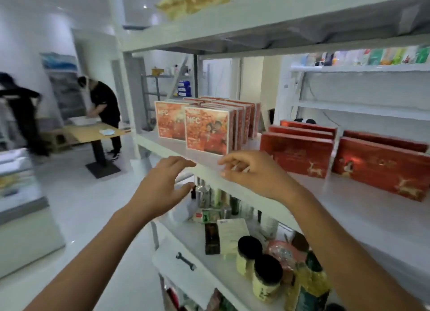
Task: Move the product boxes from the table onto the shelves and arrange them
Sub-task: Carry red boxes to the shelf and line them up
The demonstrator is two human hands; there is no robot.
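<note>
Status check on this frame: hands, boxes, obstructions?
Left hand open, empty. Right hand open, empty. NFC boxes upright on shelf. Nothing between hands and boxes.

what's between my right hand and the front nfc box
Only bare white shelf separates the right hand from the front NFC box, in the head view.

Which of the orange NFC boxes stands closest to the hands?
The front NFC box, at the shelf edge just beyond the right hand. The other NFC boxes stand behind or left of it.
</note>
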